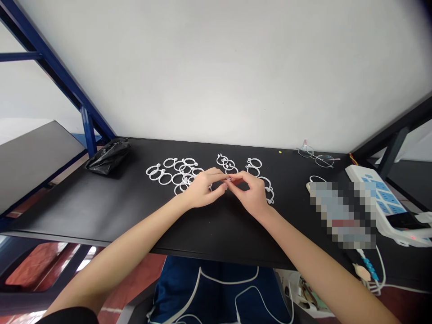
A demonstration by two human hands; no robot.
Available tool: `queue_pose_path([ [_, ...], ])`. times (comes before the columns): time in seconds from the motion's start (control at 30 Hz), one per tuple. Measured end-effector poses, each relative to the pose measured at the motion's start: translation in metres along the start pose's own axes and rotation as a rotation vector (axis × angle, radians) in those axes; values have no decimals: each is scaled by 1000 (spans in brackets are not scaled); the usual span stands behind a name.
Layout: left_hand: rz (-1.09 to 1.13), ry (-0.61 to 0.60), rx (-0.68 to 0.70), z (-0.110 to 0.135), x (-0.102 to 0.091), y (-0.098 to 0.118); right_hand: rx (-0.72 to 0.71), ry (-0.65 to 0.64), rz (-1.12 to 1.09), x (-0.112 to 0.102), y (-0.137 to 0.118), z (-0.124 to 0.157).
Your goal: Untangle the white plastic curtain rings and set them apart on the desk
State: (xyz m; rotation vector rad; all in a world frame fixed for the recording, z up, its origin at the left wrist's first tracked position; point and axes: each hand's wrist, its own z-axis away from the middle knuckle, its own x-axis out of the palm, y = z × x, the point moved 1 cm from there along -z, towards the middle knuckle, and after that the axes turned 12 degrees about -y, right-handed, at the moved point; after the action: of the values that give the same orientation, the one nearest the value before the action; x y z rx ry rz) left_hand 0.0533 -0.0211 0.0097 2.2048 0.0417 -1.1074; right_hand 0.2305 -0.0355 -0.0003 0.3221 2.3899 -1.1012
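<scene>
My left hand (202, 189) and my right hand (251, 191) meet over the middle of the black table (101, 211), fingertips pinched together on a small white plastic ring (228, 180). Most of that ring is hidden by the fingers. Several white rings (175, 171) lie loose just left of my left hand. A smaller group of white rings (251, 165) lies behind and to the right of my right hand.
A crumpled black plastic bag (108, 156) sits at the back left. A pair of glasses (317, 155) lies at the back right. A white power strip (384, 202) with cables is at the right edge. Blue metal frame posts (87, 132) rise at the left.
</scene>
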Motion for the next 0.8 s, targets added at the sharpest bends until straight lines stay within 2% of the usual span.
queue_pose_path([
  [0.13,161,-58,-115,-2,-2,1,-6,-1,11,-1,-1,-1],
  [0.27,253,-92,-164,-3,-5,1,18,-6,6,-1,-1,-1],
  [0.53,229,-74,-201,-2,-4,-1,99,-85,-42,0,1,0],
  [0.8,250,-26,-204,-2,-3,1,-9,-31,-9,0,0,0],
])
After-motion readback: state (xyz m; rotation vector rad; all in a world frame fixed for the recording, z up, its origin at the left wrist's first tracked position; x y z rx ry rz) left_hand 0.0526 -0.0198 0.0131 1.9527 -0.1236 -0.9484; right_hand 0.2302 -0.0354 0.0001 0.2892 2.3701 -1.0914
